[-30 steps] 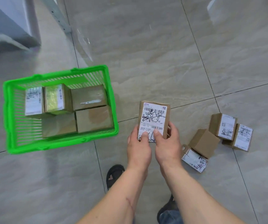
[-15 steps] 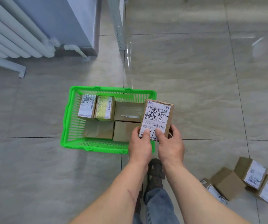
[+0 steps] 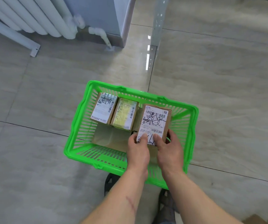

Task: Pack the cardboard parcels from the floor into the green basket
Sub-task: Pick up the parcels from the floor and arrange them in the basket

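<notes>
Both hands, left grip [image 3: 138, 148] and right grip [image 3: 169, 149], are clasping one labelled parcel [image 3: 155, 122] over the green basket [image 3: 81, 125], which is holding two labelled parcels at its far left and plain ones below.

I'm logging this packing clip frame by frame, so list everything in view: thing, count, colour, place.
basket: one, green, on the floor in the middle
held parcel: one, brown with a white label, over the basket's right side
labelled parcels: two, brown with a white label and a yellowish one, side by side at the basket's far end
plain parcels: at least two, brown, lower in the basket, partly hidden
parcel corner: one, brown, bottom right edge
radiator: one, white, top left
post: one, pale grey, top middle
floor: beige tiles
shoes: two, dark, below the basket
left hand: grips the held parcel's near end
right hand: grips the same end
</notes>
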